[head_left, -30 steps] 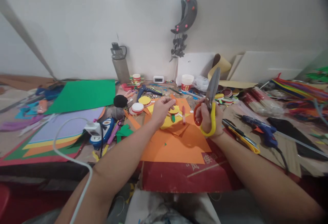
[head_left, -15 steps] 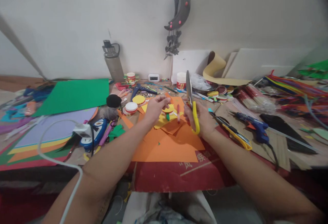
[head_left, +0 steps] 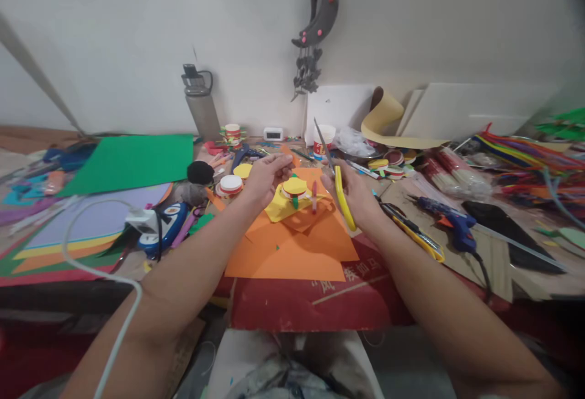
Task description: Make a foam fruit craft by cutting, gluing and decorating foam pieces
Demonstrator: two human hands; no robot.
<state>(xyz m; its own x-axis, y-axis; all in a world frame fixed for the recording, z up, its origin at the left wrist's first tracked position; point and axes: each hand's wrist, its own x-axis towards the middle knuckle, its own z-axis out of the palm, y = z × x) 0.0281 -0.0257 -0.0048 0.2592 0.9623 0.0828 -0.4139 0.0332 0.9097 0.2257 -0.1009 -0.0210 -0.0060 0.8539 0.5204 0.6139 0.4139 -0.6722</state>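
Scissors (head_left: 343, 199) are gripped in the right hand (head_left: 357, 189), at the right side of the orange paper (head_left: 283, 259). The left hand (head_left: 269, 177) has its fingers drawn together — whether they pinch something, I cannot tell. Between the hands, a yellow-topped disc (head_left: 295, 186) already carries a green piece (head_left: 295, 201) — it seems partly made; what is left is unclear. The scissors' yellow handle is near, their narrow grey blade points up and away.

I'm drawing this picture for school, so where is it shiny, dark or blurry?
In the head view, a pale glare glows on the wall at the top, left of the middle; in the head view, the top right corner is dark; in the head view, the scissors and left hand look soft-edged.
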